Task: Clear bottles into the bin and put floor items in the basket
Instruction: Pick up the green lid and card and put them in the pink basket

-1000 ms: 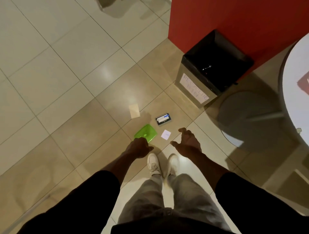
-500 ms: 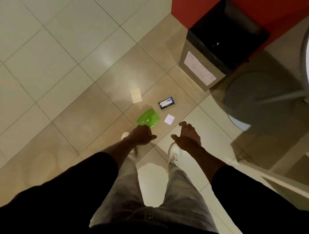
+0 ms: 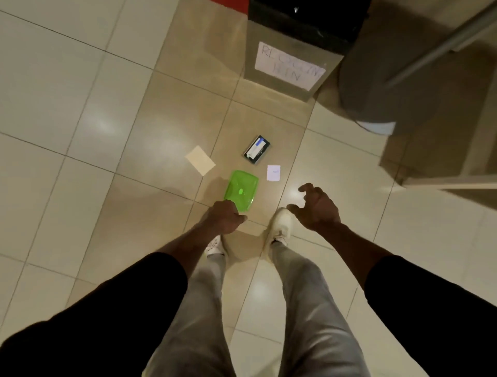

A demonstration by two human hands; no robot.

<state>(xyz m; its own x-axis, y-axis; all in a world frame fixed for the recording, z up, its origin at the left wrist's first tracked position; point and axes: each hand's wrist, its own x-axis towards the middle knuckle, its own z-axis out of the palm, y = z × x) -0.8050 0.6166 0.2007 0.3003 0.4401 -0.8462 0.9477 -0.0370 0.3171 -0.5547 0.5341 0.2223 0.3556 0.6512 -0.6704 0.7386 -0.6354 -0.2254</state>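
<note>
Several items lie on the tiled floor in front of my feet: a green plastic lid (image 3: 241,189), a small dark box with a white and blue label (image 3: 257,149), a white slip of paper (image 3: 273,172) and a beige card (image 3: 200,160). The grey bin (image 3: 289,67), with a black liner and a hand-written paper label, stands at the top. My left hand (image 3: 224,218) is a closed fist that overlaps the lid's near corner in view, and nothing shows in it. My right hand (image 3: 317,207) hangs open with curled fingers, right of the lid. No basket is in view.
A round grey table base (image 3: 403,88) and its metal leg stand right of the bin. A pale furniture edge (image 3: 441,172) sits at the right. A strip of red wall (image 3: 231,2) shows at the top. My white shoes (image 3: 279,226) stand just short of the lid.
I have stepped closer to the floor items and the bin, which now sit more directly ahead. Both hands kept their shapes: left fisted, right open.
</note>
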